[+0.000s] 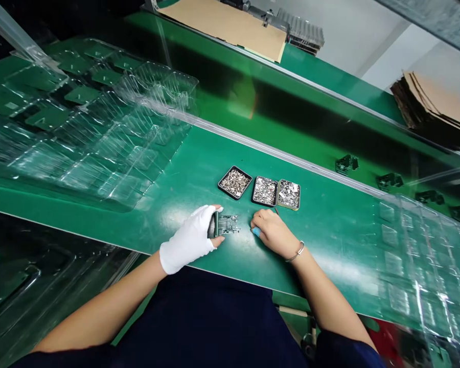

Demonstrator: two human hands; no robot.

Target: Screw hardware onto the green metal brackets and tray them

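My left hand (191, 237), in a white glove with bare fingertips, is closed around a dark green part (216, 224). Metal-looking prongs (228, 224) stick out of the part to the right. My right hand (267, 229) is bare, with blue tape on one finger and a bracelet at the wrist. Its fingers are pinched together just right of the prongs, apart from them. A thin dark tip shows behind its knuckles; what the fingers hold is hidden. Beyond the hands sit a black tray of small brassy pieces (235, 182) and two trays of silvery pieces, one middle (265, 191), one right (289, 194).
Clear plastic blister trays (88, 128) cover the bench's left side; more trays (425, 260) lie at right. Behind a metal rail (268, 149), several dark assemblies (346, 164) stand on a green strip. Cardboard sheets (230, 25) lie on the upper shelf, with another cardboard stack (437, 105) at right.
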